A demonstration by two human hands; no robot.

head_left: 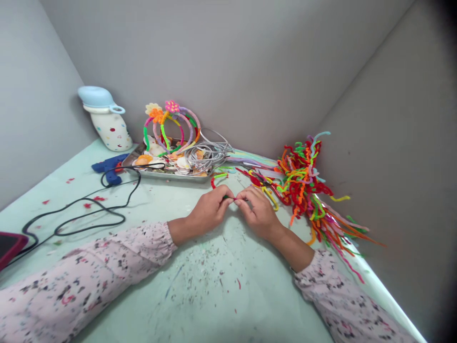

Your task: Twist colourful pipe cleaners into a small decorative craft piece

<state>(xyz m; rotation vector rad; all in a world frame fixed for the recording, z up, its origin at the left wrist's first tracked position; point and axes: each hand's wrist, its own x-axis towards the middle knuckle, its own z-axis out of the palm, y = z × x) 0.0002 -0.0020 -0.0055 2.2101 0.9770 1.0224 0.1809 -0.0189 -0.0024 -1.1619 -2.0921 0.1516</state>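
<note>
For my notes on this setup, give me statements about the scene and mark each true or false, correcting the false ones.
1. The left hand and right hand pinch a green pipe cleaner between them. True.
2. The heap of multicoloured pipe cleaners lies left of the hands. False: it lies to their right.
3. The metal tray holds seashells. True.
4. The blue glue gun sits inside the tray. False: it lies on the tabletop beside the tray.
</note>
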